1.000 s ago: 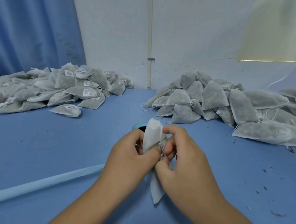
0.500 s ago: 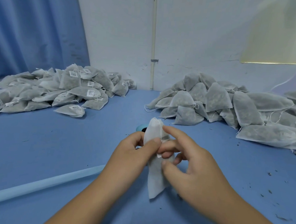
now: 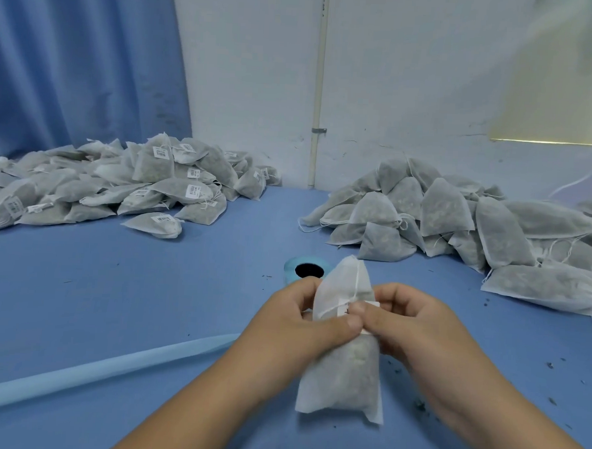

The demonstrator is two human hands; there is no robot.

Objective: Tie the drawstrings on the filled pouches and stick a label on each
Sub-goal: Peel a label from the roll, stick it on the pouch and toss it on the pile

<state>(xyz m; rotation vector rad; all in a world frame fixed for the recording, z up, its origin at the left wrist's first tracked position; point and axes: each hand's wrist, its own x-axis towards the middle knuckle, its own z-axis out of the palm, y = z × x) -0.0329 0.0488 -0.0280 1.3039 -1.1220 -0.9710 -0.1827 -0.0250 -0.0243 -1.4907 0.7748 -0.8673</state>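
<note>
Nearest, just in front of label roll (image 3: 307, 271): filled pouch (image 3: 343, 374), held upright; left hand (image 3: 299, 324) & right hand (image 3: 416, 330) both clamped round its upper part, thumbs meeting on white label (image 3: 372, 304), prob. to press it flat by the drawstring (image 3: 356, 286). Left of roll: blue liner strip (image 3: 91, 368), likely spent backing. Beyond roll: labelled pile (image 3: 118, 187) far left, unlabelled pile (image 3: 459, 222) far right, apparently kept apart as done vs. to-do.

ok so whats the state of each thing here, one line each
held pouch, filled, upright, held in both hands
label, on the pouch front, under both thumbs
drawstring, runs down the pouch top; knot not visible
left hand, grips the pouch
right hand, grips the pouch
left pile, filled pouches, many labelled
right pile, filled pouches, no labels showing
label roll, lying flat, core hole up
</note>
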